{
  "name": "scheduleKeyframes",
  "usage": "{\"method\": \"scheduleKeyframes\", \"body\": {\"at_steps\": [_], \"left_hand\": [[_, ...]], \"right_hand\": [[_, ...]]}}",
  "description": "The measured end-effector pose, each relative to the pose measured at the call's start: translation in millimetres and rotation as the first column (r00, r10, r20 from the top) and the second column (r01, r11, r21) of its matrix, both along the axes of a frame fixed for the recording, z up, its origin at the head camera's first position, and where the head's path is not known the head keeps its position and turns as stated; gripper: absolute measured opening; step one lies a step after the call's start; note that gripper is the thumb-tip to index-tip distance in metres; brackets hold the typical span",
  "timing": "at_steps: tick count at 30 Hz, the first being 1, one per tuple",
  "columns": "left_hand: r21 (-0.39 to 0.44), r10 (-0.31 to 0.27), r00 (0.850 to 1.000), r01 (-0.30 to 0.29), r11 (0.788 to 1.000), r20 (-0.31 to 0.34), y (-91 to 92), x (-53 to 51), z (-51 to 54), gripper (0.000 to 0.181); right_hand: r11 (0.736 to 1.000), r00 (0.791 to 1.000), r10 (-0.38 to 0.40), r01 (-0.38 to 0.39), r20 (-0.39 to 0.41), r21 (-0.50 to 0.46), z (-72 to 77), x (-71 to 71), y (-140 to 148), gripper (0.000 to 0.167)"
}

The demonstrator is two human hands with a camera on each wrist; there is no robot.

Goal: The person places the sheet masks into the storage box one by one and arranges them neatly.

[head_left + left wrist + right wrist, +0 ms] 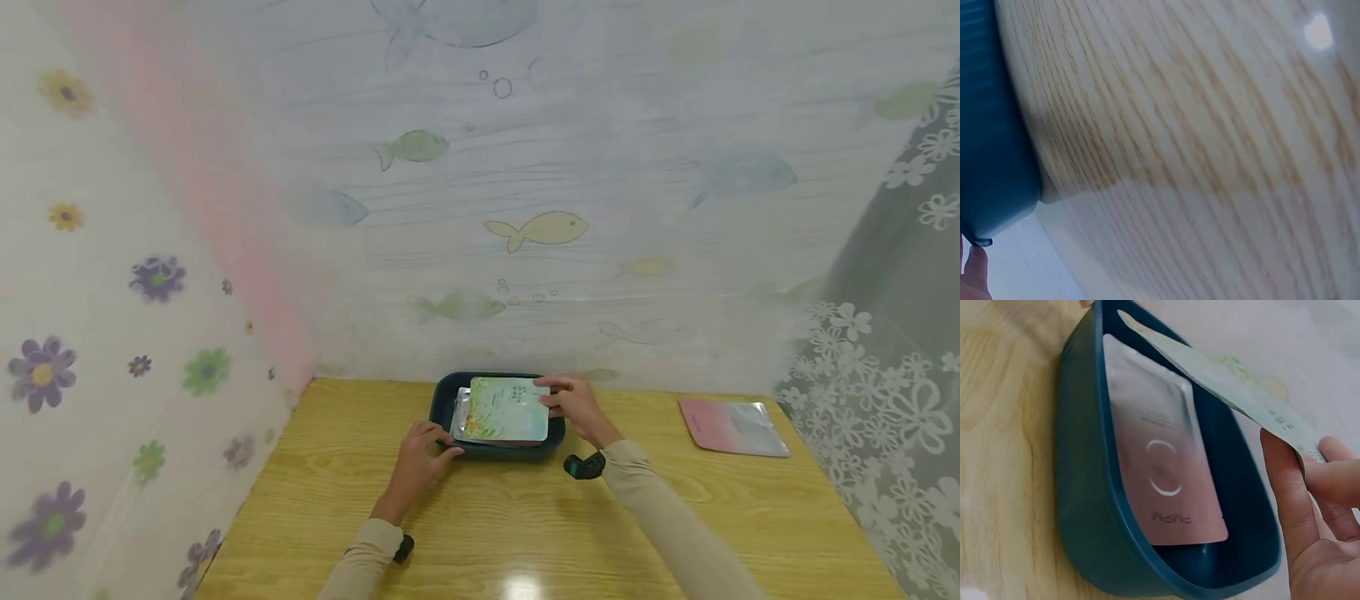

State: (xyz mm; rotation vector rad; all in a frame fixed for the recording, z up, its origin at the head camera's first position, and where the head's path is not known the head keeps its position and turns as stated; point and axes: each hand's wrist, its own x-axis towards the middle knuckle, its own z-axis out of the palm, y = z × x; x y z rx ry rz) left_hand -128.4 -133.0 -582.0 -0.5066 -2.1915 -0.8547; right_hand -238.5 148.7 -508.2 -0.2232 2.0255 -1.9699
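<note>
A dark blue plastic basin (498, 454) stands at the back of the table. My right hand (577, 408) pinches the right edge of a pale green sachet (506, 408) with leaf and flower print, holding it over the basin. In the right wrist view, thumb and fingers grip one end of this sachet, which slants over the basin's far side. Below it, a pink and silver sachet (1169, 456) lies inside the basin. My left hand (416, 458) holds the basin's front left corner by the rim; only its fingertips show in the left wrist view.
Another pink and silver sachet (735, 427) lies on the wooden table (495, 525) at the right. Behind the table hangs a curtain (637, 333) printed with fish. A lace-flower curtain (892, 400) borders the right side. Each wrist wears a black band.
</note>
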Motion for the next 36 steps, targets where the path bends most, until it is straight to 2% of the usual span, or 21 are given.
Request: {"method": "scheduleKeyframes", "body": {"at_steps": [6,11,15,19,22,25,30,32,36], "left_hand": [[0.007,-0.007,1.0,0.007,1.0,0.023,1.3,-0.9,-1.7,0.026],[0.01,-0.008,1.0,0.007,1.0,0.017,2.5,-1.0,-0.5,0.027],[-0.002,-0.006,1.0,0.006,1.0,0.023,2.7,-0.5,1.9,0.026],[0.008,0.002,0.999,-0.002,1.0,0.046,2.9,1.0,4.6,0.026],[0.006,0.012,0.999,-0.012,1.0,0.036,2.5,0.8,3.3,0.027],[-0.01,0.014,1.0,-0.014,1.0,-0.001,1.5,-0.4,0.1,0.028],[-0.001,0.001,1.0,-0.001,1.0,0.0,1.1,0.0,0.0,0.028],[0.003,0.0,1.0,0.0,1.0,0.004,1.0,0.3,0.3,0.027],[-0.009,0.006,1.0,-0.006,1.0,-0.005,0.3,0.1,-0.6,0.028]], "right_hand": [[0.999,1.0,-0.014,0.015,-0.015,0.046,-6.1,-2.7,-9,0.031],[0.997,1.0,-0.008,0.01,-0.015,0.072,-13.5,-5.0,-17,0.031],[0.987,0.992,0.04,-0.021,-0.118,0.158,-19.1,-3.2,-21,0.032],[0.966,0.963,0.055,0.015,-0.263,0.258,-22.7,-1.6,-27,0.031],[0.948,0.946,0.046,0.06,-0.322,0.312,-27.6,-3.5,-32,0.031],[0.931,0.94,0.057,0.071,-0.335,0.359,-33.1,-5.7,-34,0.034],[0.887,0.937,0.12,0.047,-0.328,0.459,-33.2,-4.7,-34,0.045],[0.866,0.926,0.164,0.03,-0.34,0.5,-32.0,-4.0,-34,0.048],[0.856,0.897,0.226,0.005,-0.381,0.518,-25.2,-1.9,-30,0.048]]}}
